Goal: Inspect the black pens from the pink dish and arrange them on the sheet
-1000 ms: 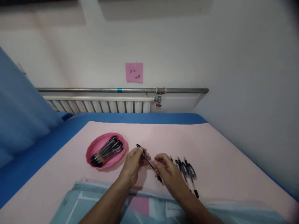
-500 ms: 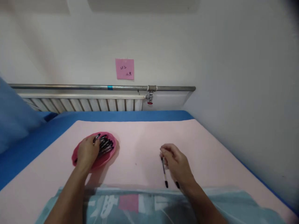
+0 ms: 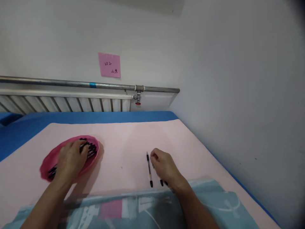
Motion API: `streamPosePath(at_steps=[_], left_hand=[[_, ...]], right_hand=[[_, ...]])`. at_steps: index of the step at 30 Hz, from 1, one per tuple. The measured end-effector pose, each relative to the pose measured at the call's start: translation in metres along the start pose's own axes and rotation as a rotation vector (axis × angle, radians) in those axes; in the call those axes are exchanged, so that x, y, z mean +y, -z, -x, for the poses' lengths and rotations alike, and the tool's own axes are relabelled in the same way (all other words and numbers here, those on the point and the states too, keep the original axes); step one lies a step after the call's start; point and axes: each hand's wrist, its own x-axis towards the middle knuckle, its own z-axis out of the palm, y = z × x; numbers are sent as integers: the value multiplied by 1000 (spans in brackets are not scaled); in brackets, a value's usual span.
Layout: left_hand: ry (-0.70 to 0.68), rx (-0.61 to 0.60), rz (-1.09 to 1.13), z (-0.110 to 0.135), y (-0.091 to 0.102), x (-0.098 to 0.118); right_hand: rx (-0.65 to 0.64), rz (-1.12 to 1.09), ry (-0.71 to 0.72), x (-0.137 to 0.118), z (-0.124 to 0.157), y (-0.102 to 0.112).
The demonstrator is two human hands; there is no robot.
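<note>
A pink basket [image 3: 91, 165] on the left holds several black-capped pens [image 3: 92, 150]. My left hand [image 3: 72, 159] is down in it, thumb and forefinger closed round a pen among the others; its other fingertips are hidden. On the pale pink sheet, a clear-barrelled pen [image 3: 149, 170] with black ends lies lengthwise. Just right of it my right hand [image 3: 165, 165] hovers low, its fingers curled together with nothing visible in them. Black ends of two more pens [image 3: 161, 183] poke out from beneath this hand, which hides most of their length.
The pale pink sheet [image 3: 119, 140] lies on a blue surface [image 3: 114, 117]. Teal patterned cloth [image 3: 133, 208] covers the near edge. A metal pipe [image 3: 114, 86], a radiator [image 3: 62, 103] and a valve [image 3: 138, 98] run along the back wall. A pink note [image 3: 109, 65] hangs above.
The view has swung right, so everything sits further left. My right hand has let go of a pen, which now lies beside it. My left hand has dipped deeper among the basket's pens.
</note>
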Motion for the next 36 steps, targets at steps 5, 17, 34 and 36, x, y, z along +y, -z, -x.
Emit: streamPosePath(at_steps=[5,17,34,36], left_hand=[[-144,83,108,12,0,27],[20,-475,955,60,-25,88],[226,-730,1368,61,-24,90],[190,-742,1367,63,-27,91]], right_hand=[[-105,370,46,-6,8,-1],[-266,485,124,-20,23,-27],[-45,619,-44,3,1,-1],[-92,671,-22,7,1,-4]])
